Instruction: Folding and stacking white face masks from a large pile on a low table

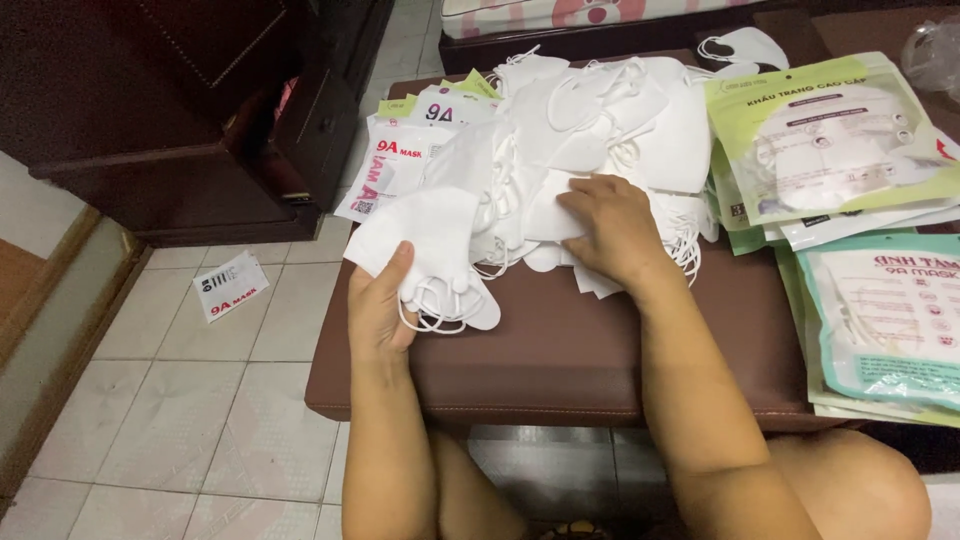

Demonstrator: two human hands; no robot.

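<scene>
My left hand grips a small stack of white face masks by its lower edge, ear loops dangling beneath, near the front left of a brown padded bench. My right hand lies palm down on a large loose pile of white masks spread over the middle of the bench, fingers touching one mask at the pile's front edge.
Flat mask packets, white with red print, lie at the pile's left. Green and teal mask packets are stacked on the right. One packet lies on the tiled floor. A dark wooden cabinet stands at left.
</scene>
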